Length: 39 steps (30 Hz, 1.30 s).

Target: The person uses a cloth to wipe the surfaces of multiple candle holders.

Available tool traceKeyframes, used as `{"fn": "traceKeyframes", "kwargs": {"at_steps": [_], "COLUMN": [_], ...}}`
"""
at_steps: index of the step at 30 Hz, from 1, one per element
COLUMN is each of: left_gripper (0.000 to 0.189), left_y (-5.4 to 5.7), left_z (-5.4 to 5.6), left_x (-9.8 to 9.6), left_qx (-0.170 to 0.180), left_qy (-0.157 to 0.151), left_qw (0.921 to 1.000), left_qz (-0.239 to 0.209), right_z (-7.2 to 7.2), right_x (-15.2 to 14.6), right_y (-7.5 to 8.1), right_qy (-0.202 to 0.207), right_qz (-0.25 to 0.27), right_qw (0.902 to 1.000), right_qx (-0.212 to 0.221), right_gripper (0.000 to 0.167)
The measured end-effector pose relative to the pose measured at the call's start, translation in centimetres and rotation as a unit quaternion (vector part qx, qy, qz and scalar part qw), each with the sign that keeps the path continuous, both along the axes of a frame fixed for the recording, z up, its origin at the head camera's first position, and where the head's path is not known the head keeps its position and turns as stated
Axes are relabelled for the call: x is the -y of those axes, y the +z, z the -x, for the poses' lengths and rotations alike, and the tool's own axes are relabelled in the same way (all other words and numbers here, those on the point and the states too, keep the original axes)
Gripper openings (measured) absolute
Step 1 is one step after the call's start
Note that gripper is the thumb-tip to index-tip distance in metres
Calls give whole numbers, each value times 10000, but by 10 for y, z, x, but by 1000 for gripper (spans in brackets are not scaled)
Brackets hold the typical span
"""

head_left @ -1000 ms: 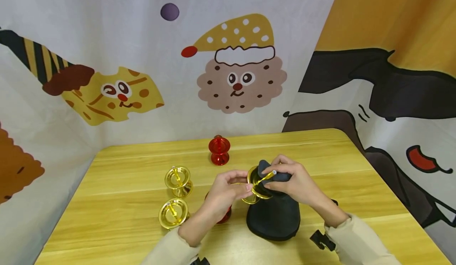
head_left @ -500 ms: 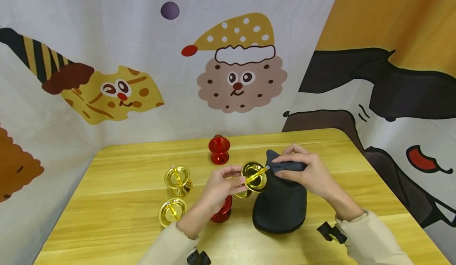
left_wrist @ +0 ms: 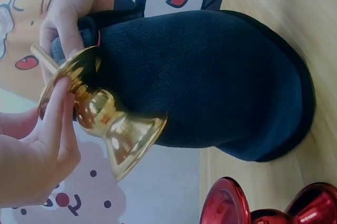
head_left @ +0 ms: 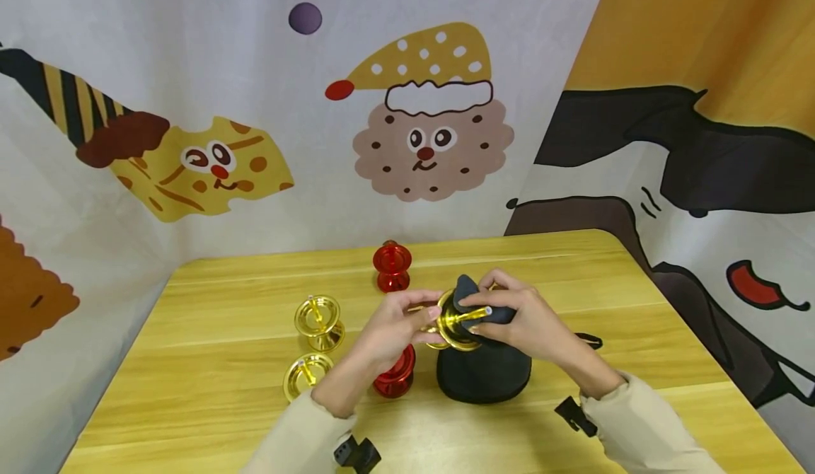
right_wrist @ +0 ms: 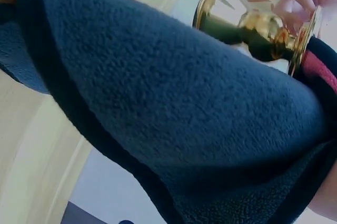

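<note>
Over the middle of the table, my left hand (head_left: 391,329) grips a shiny gold candle holder (left_wrist: 129,134) by its upper dish. The holder is tilted, its yellow centre spike pointing right in the head view. My right hand (head_left: 525,318) pinches a bunched dark cloth (head_left: 484,378) against the inside of the dish. Most of the cloth hangs below, its fuzzy blue-black face and dark edging filling much of the right wrist view. In the left wrist view, the right fingers meet the cloth near the dish's rim. Cloth and hand cover part of the dish.
Two gold candle holders (head_left: 318,322) stand upright at the left. A red candle holder (head_left: 392,267) stands near the back edge, and another red one (head_left: 395,375) beside my left forearm. A patterned curtain (head_left: 255,7) hangs behind the wooden table (head_left: 210,361).
The right hand and cloth drew away to the right of the dish, then came back left onto it. The left hand turned the candle holder slightly while keeping its grip.
</note>
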<state>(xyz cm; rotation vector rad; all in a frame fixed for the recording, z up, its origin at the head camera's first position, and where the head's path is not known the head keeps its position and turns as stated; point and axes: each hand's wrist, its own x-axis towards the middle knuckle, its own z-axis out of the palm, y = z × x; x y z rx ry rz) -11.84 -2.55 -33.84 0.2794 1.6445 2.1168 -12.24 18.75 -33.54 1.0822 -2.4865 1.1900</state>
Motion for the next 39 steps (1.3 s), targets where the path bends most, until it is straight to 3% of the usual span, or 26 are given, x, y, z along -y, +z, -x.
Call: {"fn": "traceKeyframes", "kwargs": {"at_steps": [6, 15, 20, 28, 31, 34, 37, 39], "left_gripper": [32, 38, 38, 36, 34, 30, 30, 29], "left_y": [-1, -4, -5, -9, -10, -11, -10, -10], "left_z": [1, -1, -2, -4, -3, -1, -1, -2], "left_x": [-2, -2, -3, -7, -6, -6, -8, -10], "left_qx": [-2, 47, 102, 268, 408, 500, 505, 458], "left_qy": [184, 232, 383, 745, 839, 977, 1115, 1151], "left_qw": [9998, 9994, 9989, 9968, 9956, 9940, 9924, 9922], "left_qz": [-63, -257, -268, 147, 127, 9, -80, -104], "right_z": [2, 1, 1, 0, -1, -3, -7, -11], "right_x": [4, 3, -3, -15, -20, -21, -14, -6], "right_y": [-4, -4, 2, 18, 20, 18, 9, -1], "right_qy": [10, -183, -207, -214, -448, -928, -1281, -1374], "right_qz": [331, 694, 671, 625, 641, 827, 986, 970], "right_qw": [9993, 9973, 9972, 9970, 9958, 9899, 9841, 9844], "right_qx": [-168, 123, 259, 407, 474, 684, 732, 519], "right_gripper": [29, 27, 27, 27, 26, 26, 27, 28]}}
